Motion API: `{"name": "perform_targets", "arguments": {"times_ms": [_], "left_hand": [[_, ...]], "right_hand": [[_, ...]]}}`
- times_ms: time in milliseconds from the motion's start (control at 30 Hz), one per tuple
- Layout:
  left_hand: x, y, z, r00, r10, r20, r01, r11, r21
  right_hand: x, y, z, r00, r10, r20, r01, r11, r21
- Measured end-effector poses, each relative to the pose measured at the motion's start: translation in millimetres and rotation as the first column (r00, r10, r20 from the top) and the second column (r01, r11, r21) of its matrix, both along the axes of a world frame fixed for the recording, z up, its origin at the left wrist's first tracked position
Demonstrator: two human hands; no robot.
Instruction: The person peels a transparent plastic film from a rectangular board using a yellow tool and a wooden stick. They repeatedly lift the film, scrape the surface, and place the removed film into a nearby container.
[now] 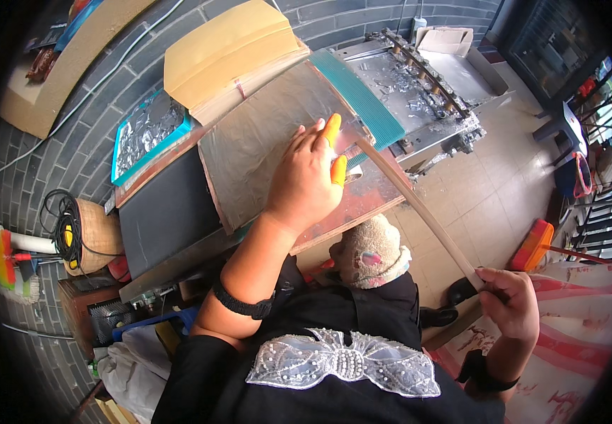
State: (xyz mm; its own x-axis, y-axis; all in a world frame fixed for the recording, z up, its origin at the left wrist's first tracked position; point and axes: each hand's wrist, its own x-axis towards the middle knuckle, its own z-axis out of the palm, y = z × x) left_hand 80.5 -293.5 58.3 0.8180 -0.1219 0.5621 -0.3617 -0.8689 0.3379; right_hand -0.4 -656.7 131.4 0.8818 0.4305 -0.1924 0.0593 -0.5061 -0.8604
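Note:
My left hand, with yellow finger cots on its thumb and index finger, lies palm down on a board covered with a greyish-brown sheet. Thumb and index finger are spread, with nothing visibly gripped. By these fingertips is a small shiny, pinkish patch, partly hidden and too blurred to name. In my right hand, the near end of a long, thin wooden stick is pinched between thumb and fingers. The stick slants up to the board's right edge, where its far end is close to my left hand.
Behind the board stands a stack of yellowish paper. Left of it, a blue tray contains silvery foil pieces. A teal ribbed sheet adjoins a metal apparatus strewn with foil scraps. A towel covers my knee; an orange broom is at right.

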Motion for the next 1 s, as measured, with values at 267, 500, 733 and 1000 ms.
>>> {"name": "perform_targets", "arguments": {"times_ms": [267, 500, 733, 1000], "left_hand": [[3.3, 3.3, 11.1, 0.990, -0.059, -0.124, 0.043, 0.991, -0.128], [5.2, 10.5, 12.1, 0.974, -0.102, -0.200, 0.085, 0.992, -0.090], [4.5, 8.8, 14.3, 0.971, -0.118, -0.210, 0.097, 0.990, -0.107], [13.3, 7.1, 18.4, 0.987, -0.073, -0.142, 0.047, 0.983, -0.179]], "right_hand": [[7.9, 11.3, 3.3, 0.999, 0.042, 0.005, -0.042, 0.999, -0.009], [9.1, 13.7, 5.4, 0.995, 0.096, 0.007, -0.096, 0.995, -0.022], [7.6, 11.0, 4.8, 0.992, 0.127, 0.008, -0.127, 0.991, -0.034], [4.2, 8.7, 2.6, 0.998, 0.015, 0.060, -0.016, 1.000, 0.024]]}}
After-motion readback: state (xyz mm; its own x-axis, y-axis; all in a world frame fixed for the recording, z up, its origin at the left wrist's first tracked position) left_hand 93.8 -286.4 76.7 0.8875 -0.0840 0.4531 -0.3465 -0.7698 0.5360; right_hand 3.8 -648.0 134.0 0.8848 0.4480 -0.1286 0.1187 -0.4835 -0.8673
